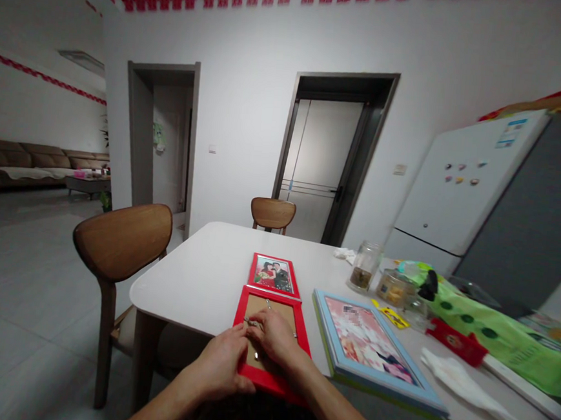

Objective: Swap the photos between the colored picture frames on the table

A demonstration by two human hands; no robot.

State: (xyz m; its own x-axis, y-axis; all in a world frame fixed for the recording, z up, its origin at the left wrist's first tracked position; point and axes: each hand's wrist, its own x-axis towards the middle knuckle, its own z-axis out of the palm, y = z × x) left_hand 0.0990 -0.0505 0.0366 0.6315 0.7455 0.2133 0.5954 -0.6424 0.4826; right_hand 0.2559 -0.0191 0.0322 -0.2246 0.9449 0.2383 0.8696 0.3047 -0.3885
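Observation:
A red picture frame (305, 343) lies back side up at the near edge of the table, its brown backing board (282, 308) and several small metal clips showing. My left hand (220, 360) grips the frame's left side, thumb along the near edge. Over the backing, my right hand (274, 339) has its fingers pinched together at a metal clip (246, 320) on the left side; the fingertips partly hide it. Touching the frame's far edge is a second red frame (295, 282), face up, with a photo of two people. Whether the two frames are joined, I cannot tell.
To the right lies a larger light-blue picture frame (328, 324). Beyond it stand a glass jar (364, 268), a container of food (393, 289), a green bag (485, 329), a red packet (457, 342) and white tissue (465, 383). Wooden chairs (125, 240) flank the white table (199, 262).

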